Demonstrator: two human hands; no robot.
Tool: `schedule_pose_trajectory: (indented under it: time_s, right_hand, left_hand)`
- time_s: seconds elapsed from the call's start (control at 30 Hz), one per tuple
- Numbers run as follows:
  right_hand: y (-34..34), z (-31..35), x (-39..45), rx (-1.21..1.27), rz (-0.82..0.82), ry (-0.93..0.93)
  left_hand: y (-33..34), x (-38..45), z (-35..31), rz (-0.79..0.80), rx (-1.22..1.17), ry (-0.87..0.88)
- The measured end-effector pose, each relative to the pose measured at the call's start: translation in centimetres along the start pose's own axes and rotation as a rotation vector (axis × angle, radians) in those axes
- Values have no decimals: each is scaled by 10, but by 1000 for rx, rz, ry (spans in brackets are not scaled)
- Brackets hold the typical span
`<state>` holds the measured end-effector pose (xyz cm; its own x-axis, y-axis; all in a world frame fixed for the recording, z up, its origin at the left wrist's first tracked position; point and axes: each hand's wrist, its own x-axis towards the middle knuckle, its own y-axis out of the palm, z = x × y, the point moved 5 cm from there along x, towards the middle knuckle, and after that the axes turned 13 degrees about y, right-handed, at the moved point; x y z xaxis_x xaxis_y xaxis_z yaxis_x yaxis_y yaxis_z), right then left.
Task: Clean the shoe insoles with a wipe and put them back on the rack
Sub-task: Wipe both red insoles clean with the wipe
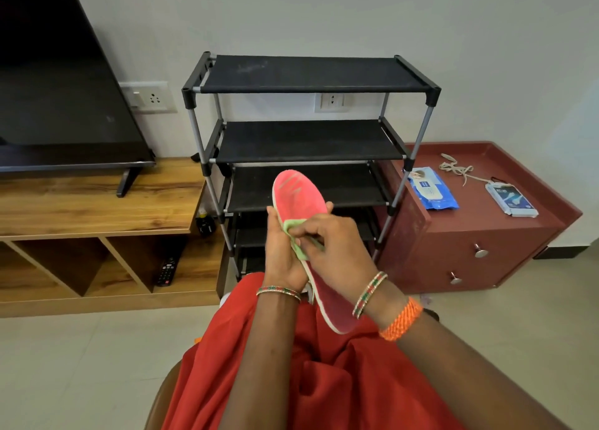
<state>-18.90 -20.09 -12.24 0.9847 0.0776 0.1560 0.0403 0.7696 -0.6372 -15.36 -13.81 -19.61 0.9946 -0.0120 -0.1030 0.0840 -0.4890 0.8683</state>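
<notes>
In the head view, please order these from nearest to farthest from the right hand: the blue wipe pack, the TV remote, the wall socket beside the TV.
From the right hand:
1. Blue wipe pack, on the red cabinet to the right.
2. TV remote, low in the wooden shelf, left.
3. Wall socket, up on the wall, far left.

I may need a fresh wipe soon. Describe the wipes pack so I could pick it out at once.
Look right of the black shoe rack to the dark red cabinet. On its top, nearest the rack, lies the wipes pack: a soft blue pouch with a white label. The other packet farther right is flat and greyish, and a pale cord lies behind them.
</notes>
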Motion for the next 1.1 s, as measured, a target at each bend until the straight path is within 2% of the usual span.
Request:
schedule_pose_trajectory:
  time_s: [0.1,0.27,0.5,0.73,1.03,1.1]
  right_hand:
    - [-1,-2,4,-30,-5,16]
    - [-10,3,39,-54,-105,24]
    - [9,2,7,-103,36,-71]
    - [-8,6,35,-70,-86,-47]
    - [1,-3,-4,-91,18,-49]
    - [-2,-2,-1,-95,-4,-65]
  left_hand:
    - [5,-1,4,9,-18,3]
    - [12,-4,23,-36,-54,1]
    - [-3,0,2,6,-58,6]
    - [14,-2,19,10,-83,-1]
    - [-2,1,5,-4,-40,-15]
    - [3,0,3,-10,-32,-4]
